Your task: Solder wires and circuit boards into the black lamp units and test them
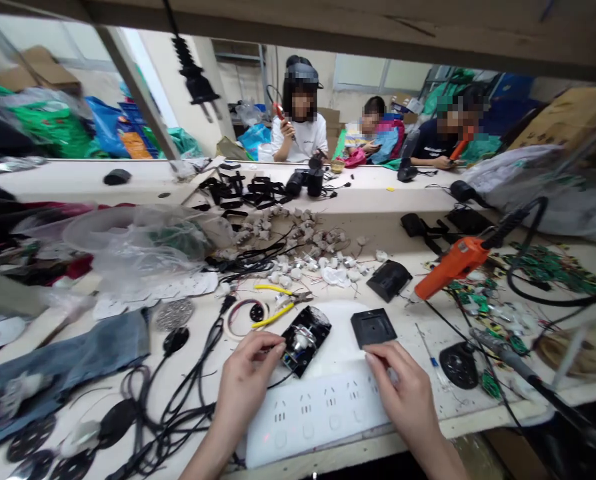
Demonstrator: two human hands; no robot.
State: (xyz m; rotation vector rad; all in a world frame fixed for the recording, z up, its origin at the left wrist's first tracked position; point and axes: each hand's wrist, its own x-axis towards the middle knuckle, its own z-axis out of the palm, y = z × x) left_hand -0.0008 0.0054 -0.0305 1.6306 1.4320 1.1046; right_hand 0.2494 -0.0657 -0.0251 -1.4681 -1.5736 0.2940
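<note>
A cluttered workshop desk (128, 180) carries wires and parts. At its six o'clock, the left hand (245, 380) pinches a black motor module (305, 339); the right hand (403, 390), fingers curled, holds nothing visible beside a square black cover (373, 327).

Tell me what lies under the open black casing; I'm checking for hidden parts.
The black casing rests on a white power strip. Whatever lies directly beneath it is covered.
</note>
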